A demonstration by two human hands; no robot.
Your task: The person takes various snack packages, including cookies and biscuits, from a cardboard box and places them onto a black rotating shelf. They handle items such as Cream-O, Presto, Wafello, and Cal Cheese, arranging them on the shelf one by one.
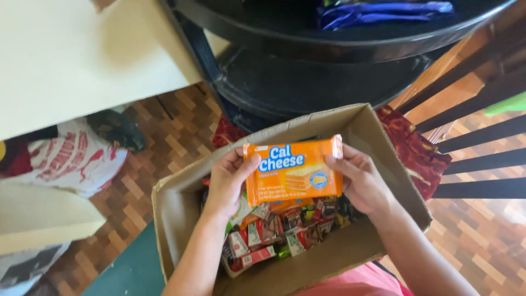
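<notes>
Both my hands hold one flat orange snack packet (294, 171) with a wafer picture on it, level above an open cardboard box (176, 204). My left hand (228, 181) grips the packet's left edge and my right hand (359, 178) grips its right edge. Inside the box, under the packet, lie several small wrapped sweets and packets (279, 233) in red, brown and green. The packet hides part of the box's contents.
A black round tiered stand (307, 66) rises behind the box, with a blue wrapper (383, 12) on its upper shelf. Dark chair slats (482, 137) are at the right. A white printed sack (66, 159) lies at the left on the parquet floor (175, 126).
</notes>
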